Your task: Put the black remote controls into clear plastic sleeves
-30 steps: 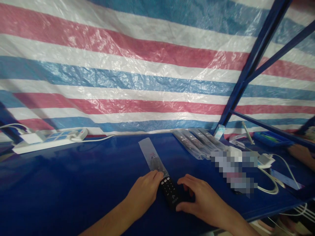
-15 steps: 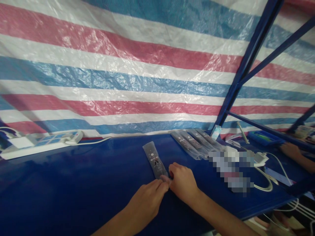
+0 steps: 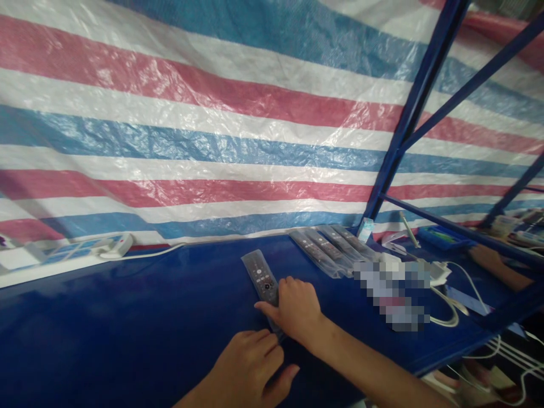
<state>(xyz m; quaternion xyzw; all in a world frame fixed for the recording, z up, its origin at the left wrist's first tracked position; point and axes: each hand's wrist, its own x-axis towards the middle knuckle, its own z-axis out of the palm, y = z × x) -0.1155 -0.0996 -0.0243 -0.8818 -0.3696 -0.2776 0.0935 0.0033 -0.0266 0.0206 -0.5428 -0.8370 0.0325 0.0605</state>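
Note:
A dark remote control point(image 3: 260, 275) in a frosted plastic sleeve lies on the blue table point(image 3: 127, 328), its buttons facing up. My right hand point(image 3: 295, 306) is closed over its near half, the thumb laid across the front and the fingers along the right edge. The near end of the sleeve is mostly hidden by my hands. Just below, my left hand point(image 3: 250, 362) is apart from the remote, fingers curved and thumb held away from them, with nothing in it. Farther back to the right, several more sleeved remotes point(image 3: 325, 249) lie side by side.
A white power strip point(image 3: 106, 246) with a cable is at the left. On the right are a small box point(image 3: 365, 229), a white charger point(image 3: 440, 273) with cable, a pixelated area, and a blue metal frame point(image 3: 393, 164). Another person's hand point(image 3: 488, 260) is beyond the frame.
My left hand has let go of the sleeve's near end and drawn back toward me. My right hand has moved up and left onto the remote. The view has shifted slightly.

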